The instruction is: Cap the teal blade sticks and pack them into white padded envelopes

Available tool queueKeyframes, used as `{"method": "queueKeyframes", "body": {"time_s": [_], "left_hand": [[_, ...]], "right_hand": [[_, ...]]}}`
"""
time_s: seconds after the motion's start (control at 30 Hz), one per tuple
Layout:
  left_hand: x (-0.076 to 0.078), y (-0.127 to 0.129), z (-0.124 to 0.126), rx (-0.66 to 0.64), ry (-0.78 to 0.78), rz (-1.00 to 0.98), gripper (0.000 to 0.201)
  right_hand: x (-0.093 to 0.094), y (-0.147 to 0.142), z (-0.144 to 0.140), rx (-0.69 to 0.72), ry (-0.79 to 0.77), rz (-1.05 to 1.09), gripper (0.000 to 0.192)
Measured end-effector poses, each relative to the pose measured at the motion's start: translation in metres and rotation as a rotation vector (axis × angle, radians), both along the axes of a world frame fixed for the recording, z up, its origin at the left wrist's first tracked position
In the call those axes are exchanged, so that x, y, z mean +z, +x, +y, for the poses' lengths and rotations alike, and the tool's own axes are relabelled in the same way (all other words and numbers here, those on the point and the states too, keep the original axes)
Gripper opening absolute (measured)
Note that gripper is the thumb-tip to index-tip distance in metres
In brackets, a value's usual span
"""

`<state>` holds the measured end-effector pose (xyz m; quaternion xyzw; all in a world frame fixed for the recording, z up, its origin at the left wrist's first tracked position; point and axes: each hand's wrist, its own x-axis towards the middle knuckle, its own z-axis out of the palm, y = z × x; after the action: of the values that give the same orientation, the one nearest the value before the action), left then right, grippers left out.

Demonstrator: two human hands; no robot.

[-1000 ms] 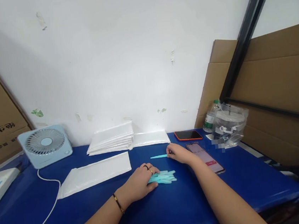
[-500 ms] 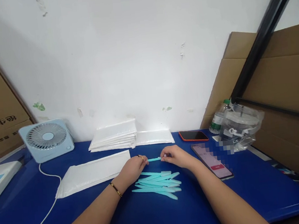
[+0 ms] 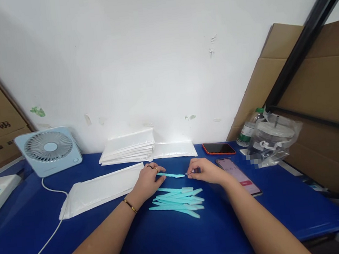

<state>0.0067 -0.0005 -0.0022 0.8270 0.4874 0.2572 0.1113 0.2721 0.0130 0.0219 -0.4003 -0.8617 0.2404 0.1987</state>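
Note:
A turquoise eyebrow razor (image 3: 174, 175) lies between the thumb and fingers of my left hand (image 3: 147, 180), its blade end pointing right. My right hand (image 3: 206, 171) is just off that end, thumb and fingertips pinched together. A tiny pale bit shows at those fingertips, too small to tell whether it is a cover or a nail. Nearer to me, a loose pile of several turquoise eyebrow razors (image 3: 177, 201) rests on the blue table, most blade ends facing right. A white padded mailer (image 3: 103, 190) lies left of my left hand.
Stacked white mailers (image 3: 127, 147) and a further mailer (image 3: 174, 150) sit against the wall. A blue fan (image 3: 50, 149) with a white cable stands left. To the right are a red-edged phone (image 3: 218, 149), a lit phone (image 3: 238, 176), a bottle (image 3: 247, 133) and a bagged cup (image 3: 272, 138).
My right hand has moved right, off the razor's end, leaving a small gap. My left fingers have spread a little, and more of the razor shows. The whole view has shifted slightly.

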Motion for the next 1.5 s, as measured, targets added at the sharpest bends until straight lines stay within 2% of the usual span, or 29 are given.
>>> {"method": "queueKeyframes", "body": {"time_s": [0.13, 0.23, 0.3, 0.4, 0.6, 0.67, 0.73, 0.87, 1.0, 1.1, 1.23, 1.33, 1.5], "left_hand": [[0.013, 0.002, -0.012, -0.164, -0.080, 0.053, 0.022], [0.015, 0.004, -0.018, -0.219, -0.198, 0.109, 0.020], [0.015, 0.006, -0.017, -0.202, -0.241, 0.119, 0.019], [0.016, 0.003, -0.012, -0.158, -0.196, 0.125, 0.020], [0.011, -0.008, 0.001, 0.001, -0.095, 0.132, 0.018], [0.006, -0.008, 0.002, 0.028, -0.055, 0.112, 0.024], [0.002, -0.007, 0.003, 0.039, -0.018, 0.093, 0.035], [-0.001, -0.003, 0.004, 0.025, -0.064, 0.121, 0.024], [0.006, 0.000, 0.001, 0.032, -0.058, 0.080, 0.022], [0.012, 0.003, -0.005, -0.018, -0.015, 0.027, 0.026], [0.011, 0.011, -0.011, -0.135, -0.033, 0.109, 0.022], [0.009, 0.011, -0.009, -0.101, -0.015, 0.156, 0.021], [0.007, 0.001, 0.000, -0.016, -0.008, 0.194, 0.016]], "right_hand": [[0.005, -0.010, -0.013, 0.118, -0.112, -0.055, 0.021], [0.004, -0.015, -0.015, 0.121, -0.152, -0.112, 0.022], [0.002, -0.015, -0.013, 0.116, -0.165, -0.125, 0.022], [-0.002, -0.006, -0.006, 0.088, -0.162, -0.119, 0.021], [-0.009, 0.020, 0.011, -0.212, -0.067, -0.111, 0.019], [-0.008, 0.018, 0.010, -0.200, -0.022, -0.096, 0.016], [-0.007, 0.010, 0.007, -0.129, 0.021, -0.073, 0.012], [-0.009, -0.011, -0.001, 0.002, 0.055, -0.105, 0.010], [-0.011, -0.018, -0.003, 0.039, 0.046, -0.159, 0.007], [-0.009, -0.017, -0.004, 0.027, 0.055, -0.172, 0.006], [-0.006, -0.016, -0.005, 0.005, 0.097, -0.145, 0.004], [-0.007, -0.012, 0.000, -0.019, 0.108, -0.140, 0.006], [-0.003, 0.007, 0.008, -0.186, 0.095, -0.114, 0.006]]}}
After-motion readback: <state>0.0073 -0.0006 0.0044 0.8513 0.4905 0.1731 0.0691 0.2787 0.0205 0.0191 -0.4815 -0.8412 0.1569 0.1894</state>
